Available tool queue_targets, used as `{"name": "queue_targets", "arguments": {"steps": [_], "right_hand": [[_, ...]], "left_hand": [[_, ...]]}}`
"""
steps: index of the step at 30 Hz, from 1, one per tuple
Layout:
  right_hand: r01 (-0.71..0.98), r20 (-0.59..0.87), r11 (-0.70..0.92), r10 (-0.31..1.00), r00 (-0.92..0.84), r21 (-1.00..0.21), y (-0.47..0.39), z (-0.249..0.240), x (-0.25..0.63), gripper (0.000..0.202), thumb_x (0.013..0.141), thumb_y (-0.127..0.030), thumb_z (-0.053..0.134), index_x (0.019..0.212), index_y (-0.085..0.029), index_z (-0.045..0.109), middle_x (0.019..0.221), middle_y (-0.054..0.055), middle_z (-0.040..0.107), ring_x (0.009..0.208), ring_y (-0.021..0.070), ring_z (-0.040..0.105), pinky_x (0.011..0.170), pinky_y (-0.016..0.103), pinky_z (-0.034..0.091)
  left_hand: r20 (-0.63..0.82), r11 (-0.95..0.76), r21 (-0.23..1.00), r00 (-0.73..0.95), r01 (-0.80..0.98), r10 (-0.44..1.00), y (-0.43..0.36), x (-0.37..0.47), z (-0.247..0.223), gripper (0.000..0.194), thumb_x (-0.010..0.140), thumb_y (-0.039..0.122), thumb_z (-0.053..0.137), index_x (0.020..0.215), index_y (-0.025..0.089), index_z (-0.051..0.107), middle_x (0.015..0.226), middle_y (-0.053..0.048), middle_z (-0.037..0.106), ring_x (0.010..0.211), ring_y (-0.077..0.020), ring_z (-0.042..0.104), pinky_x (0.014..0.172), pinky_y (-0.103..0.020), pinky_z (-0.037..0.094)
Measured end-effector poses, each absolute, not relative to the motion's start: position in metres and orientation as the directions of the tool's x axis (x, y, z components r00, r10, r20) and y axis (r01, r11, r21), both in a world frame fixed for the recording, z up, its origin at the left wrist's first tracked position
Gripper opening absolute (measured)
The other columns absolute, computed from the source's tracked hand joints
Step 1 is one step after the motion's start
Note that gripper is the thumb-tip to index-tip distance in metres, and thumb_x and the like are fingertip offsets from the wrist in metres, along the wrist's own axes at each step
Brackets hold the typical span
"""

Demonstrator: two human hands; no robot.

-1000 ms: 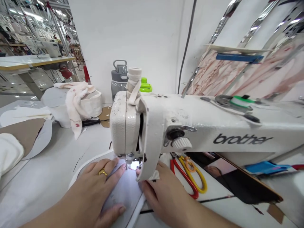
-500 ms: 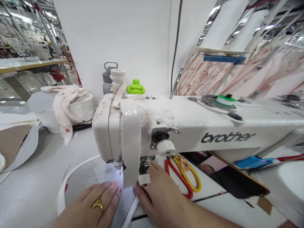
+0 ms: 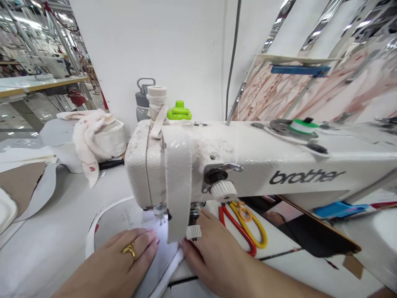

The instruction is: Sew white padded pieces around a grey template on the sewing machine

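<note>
A grey fabric piece (image 3: pixel 113 221) with a thick white edge lies under the head of a white sewing machine (image 3: pixel 245 149). My left hand (image 3: pixel 124 256), wearing a gold ring, rests flat on this piece, its fingertips just left of the lit needle area (image 3: pixel 163 221). To the right, my right hand (image 3: pixel 217 252) has its thumb at the piece's white edge, and its fingers reach behind the machine's small white knob (image 3: pixel 194 231). Those fingertips are partly hidden. A wide white strip (image 3: pixel 179 186) hangs down the machine head and covers part of the sewing spot.
Red-handled scissors (image 3: pixel 240 231) and yellow-handled scissors (image 3: pixel 262 231) lie beside my right hand, near a dark phone-like screen (image 3: pixel 297 223). Pale cloth (image 3: pixel 89 140) lies on stacked pieces at left. A grey bottle (image 3: pixel 142 99) and green bottle (image 3: pixel 179 111) stand behind the machine.
The fabric piece has slid a little away from me under the machine head, and my left hand has moved forward with it. The whole view has shifted slightly.
</note>
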State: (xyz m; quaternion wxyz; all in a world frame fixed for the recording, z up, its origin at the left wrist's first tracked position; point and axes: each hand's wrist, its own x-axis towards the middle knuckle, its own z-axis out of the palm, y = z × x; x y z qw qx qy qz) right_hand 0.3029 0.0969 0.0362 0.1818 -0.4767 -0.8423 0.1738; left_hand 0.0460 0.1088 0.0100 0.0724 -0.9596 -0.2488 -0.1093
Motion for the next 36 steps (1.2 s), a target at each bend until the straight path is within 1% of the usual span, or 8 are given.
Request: {"name": "queue_targets", "arguments": {"steps": [4,8,12,20,23,26,29,36], "right_hand": [[0.750,0.142,0.459,0.882,-0.449,-0.476,0.096,0.038,0.304,0.019,0.095,-0.020,0.048,0.098,-0.019,0.067,0.098,0.009,0.063,0.101,0.0263,0.058,0.093,0.042,0.047],[0.752,0.110,0.474,0.870,-0.481,-0.458,0.094,0.041,0.303,0.017,0.095,-0.021,0.050,0.093,-0.019,0.067,0.098,0.010,0.063,0.101,0.0262,0.058,0.091,0.041,0.048],[0.754,0.102,0.485,0.863,-0.495,-0.442,0.092,0.040,0.300,0.020,0.096,-0.021,0.048,0.093,-0.017,0.068,0.104,0.011,0.065,0.101,0.0269,0.057,0.090,0.042,0.048],[0.767,0.069,0.482,0.861,-0.503,-0.425,0.092,0.039,0.300,0.020,0.096,-0.021,0.049,0.093,-0.016,0.069,0.106,0.010,0.066,0.103,0.0268,0.057,0.093,0.042,0.047],[0.769,0.054,0.477,0.861,-0.505,-0.425,0.092,0.040,0.299,0.021,0.096,-0.020,0.049,0.096,-0.015,0.070,0.107,0.011,0.066,0.105,0.0276,0.057,0.095,0.043,0.047],[0.772,0.037,0.472,0.861,-0.507,-0.426,0.092,0.042,0.299,0.023,0.096,-0.020,0.049,0.097,-0.016,0.071,0.108,0.011,0.067,0.107,0.0285,0.057,0.097,0.044,0.047],[0.778,0.019,0.458,0.866,-0.500,-0.430,0.091,0.043,0.298,0.024,0.096,-0.020,0.048,0.100,-0.015,0.071,0.110,0.012,0.066,0.107,0.0289,0.057,0.097,0.045,0.047],[0.766,0.074,0.497,0.854,-0.515,-0.408,0.090,0.039,0.299,0.024,0.097,-0.022,0.048,0.092,-0.017,0.071,0.105,0.010,0.067,0.104,0.0277,0.057,0.095,0.044,0.048]], "left_hand": [[0.306,-0.876,-0.160,0.867,0.454,0.394,0.110,0.044,0.018,0.059,0.068,0.025,0.051,0.125,0.018,0.060,0.120,-0.006,0.073,0.105,-0.0222,0.067,0.097,-0.029,0.051],[0.437,-0.877,-0.113,0.816,0.467,0.378,0.112,0.040,0.015,0.070,0.057,0.023,0.046,0.126,0.018,0.057,0.120,-0.007,0.072,0.102,-0.0235,0.067,0.100,-0.031,0.049],[0.364,-0.855,-0.043,0.805,0.516,0.468,0.109,0.041,0.021,0.067,0.061,0.018,0.047,0.127,0.023,0.057,0.125,-0.005,0.070,0.109,-0.0237,0.066,0.103,-0.033,0.048],[0.365,-0.801,-0.157,0.788,0.578,0.496,0.103,0.049,0.043,0.049,0.073,0.017,0.039,0.118,0.019,0.060,0.114,-0.006,0.073,0.099,-0.0203,0.067,0.096,-0.032,0.051],[0.365,-0.798,-0.160,0.786,0.581,0.499,0.108,0.047,0.046,0.040,0.081,0.025,0.043,0.116,0.020,0.061,0.116,-0.007,0.073,0.098,-0.0217,0.068,0.091,-0.032,0.053],[0.326,-0.834,-0.124,0.817,0.537,0.477,0.114,0.045,0.046,0.028,0.087,0.035,0.054,0.110,0.024,0.064,0.113,-0.005,0.075,0.094,-0.0216,0.071,0.083,-0.030,0.057],[0.275,-0.842,-0.057,0.819,0.537,0.504,0.120,0.046,0.046,0.015,0.088,0.027,0.055,0.098,0.027,0.066,0.109,-0.002,0.075,0.093,-0.0208,0.072,0.081,-0.030,0.057],[0.318,-0.826,-0.021,0.787,0.564,0.529,0.123,0.052,0.047,0.025,0.082,0.017,0.049,0.100,0.025,0.064,0.103,-0.003,0.075,0.088,-0.0211,0.072,0.079,-0.032,0.057]]}}
